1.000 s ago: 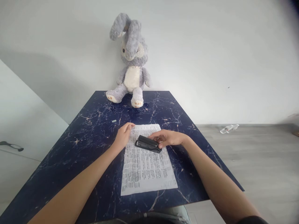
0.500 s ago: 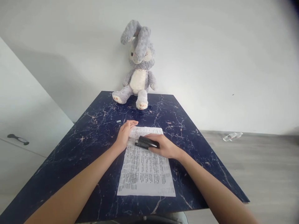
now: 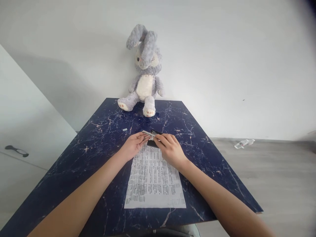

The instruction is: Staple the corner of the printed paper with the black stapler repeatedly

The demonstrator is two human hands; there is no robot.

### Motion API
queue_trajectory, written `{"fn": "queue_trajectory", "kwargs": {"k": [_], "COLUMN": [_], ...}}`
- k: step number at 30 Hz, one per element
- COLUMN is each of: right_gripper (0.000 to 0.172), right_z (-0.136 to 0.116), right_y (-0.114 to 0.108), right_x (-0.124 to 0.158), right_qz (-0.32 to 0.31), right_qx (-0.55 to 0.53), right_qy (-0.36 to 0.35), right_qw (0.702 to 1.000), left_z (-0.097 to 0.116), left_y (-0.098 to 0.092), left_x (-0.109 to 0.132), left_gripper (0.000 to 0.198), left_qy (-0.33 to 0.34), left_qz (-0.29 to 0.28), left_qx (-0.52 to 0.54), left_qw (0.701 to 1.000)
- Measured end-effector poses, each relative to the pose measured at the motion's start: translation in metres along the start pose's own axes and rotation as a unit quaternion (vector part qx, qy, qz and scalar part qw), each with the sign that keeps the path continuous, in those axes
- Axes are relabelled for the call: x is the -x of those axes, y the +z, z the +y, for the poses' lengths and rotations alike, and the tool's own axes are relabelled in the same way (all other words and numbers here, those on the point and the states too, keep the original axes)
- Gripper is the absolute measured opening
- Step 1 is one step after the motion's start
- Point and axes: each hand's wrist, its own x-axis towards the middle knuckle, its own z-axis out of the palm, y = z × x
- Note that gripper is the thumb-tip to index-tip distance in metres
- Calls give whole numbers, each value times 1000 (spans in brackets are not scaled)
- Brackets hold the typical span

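Over the far end of a printed sheet of paper [image 3: 155,184] I hold a black stapler [image 3: 153,143]. Its top arm is swung up, so the silvery metal staple channel shows between the black parts. My right hand [image 3: 170,149] is wrapped round the stapler's right end. At the other end, the fingers of my left hand [image 3: 133,144] are closed on the tip of the metal channel. Whether staples are in the channel cannot be made out. A small pale strip [image 3: 124,129] lies on the table beyond my left hand.
A grey plush rabbit [image 3: 145,79] sits at the far edge of the dark blue marbled table [image 3: 202,158], against the wall. A white cabinet with a dark handle [image 3: 16,151] stands at left. A clear plastic item [image 3: 244,144] lies on the floor at right.
The stapler has gone from closed to swung open and moved toward the paper's far edge. My left hand has come from beside it to its metal channel.
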Motion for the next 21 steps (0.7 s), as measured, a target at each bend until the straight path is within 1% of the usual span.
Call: {"fn": "queue_trajectory", "kwargs": {"k": [2, 3, 4, 6, 7, 8, 9, 10, 11, 13, 14, 16, 18, 20, 21], "right_gripper": [37, 30, 24, 15, 14, 15, 18, 24, 34, 52, 54, 42, 33, 32, 31], "right_z": [4, 7, 10, 15, 16, 17, 17, 16, 15, 12, 10, 3, -3, -6, -3], "right_y": [-2, -4, -5, -8, -9, -9, -10, -10, -10, -9, -8, -5, -1, 2, 2], "right_x": [-1, -1, 0, 0, 1, 1, 1, 1, 1, 1, 2, 2, 3, 2, 1], "right_qz": [31, 27, 7, -62, -94, -113, -116, -105, -80, -20, 5, 37, 56, 67, 73], "right_qx": [-76, -117, -154, -200, -210, -211, -205, -193, -178, -162, -164, -180, -178, -167, -166], "right_qy": [89, 130, 157, 165, 152, 131, 107, 86, 66, 14, -17, -78, -111, -113, -101], "right_qw": [993, 984, 975, 964, 961, 962, 966, 972, 979, 986, 986, 980, 976, 977, 978], "left_z": [2, 5, 7, 13, 15, 17, 18, 18, 17, 13, 11, 7, 3, 3, 4], "left_y": [-1, -2, -2, -1, 0, 2, 3, 5, 7, 10, 11, 13, 13, 12, 11], "left_x": [0, 1, 2, 8, 11, 15, 19, 23, 26, 30, 32, 32, 32, 32, 31], "left_gripper": [20, 23, 27, 33, 34, 33, 31, 28, 24, 18, 17, 17, 18, 19, 19], "left_qy": [58, 95, 133, 194, 216, 235, 252, 264, 274, 285, 288, 298, 308, 311, 309], "left_qz": [73, 111, 144, 183, 188, 185, 172, 149, 116, 33, -7, -64, -84, -93, -87], "left_qx": [-31, -54, -83, -157, -201, -247, -295, -342, -382, -435, -447, -452, -452, -452, -456], "left_qw": [995, 988, 977, 951, 937, 922, 905, 890, 875, 854, 847, 838, 833, 831, 830]}}
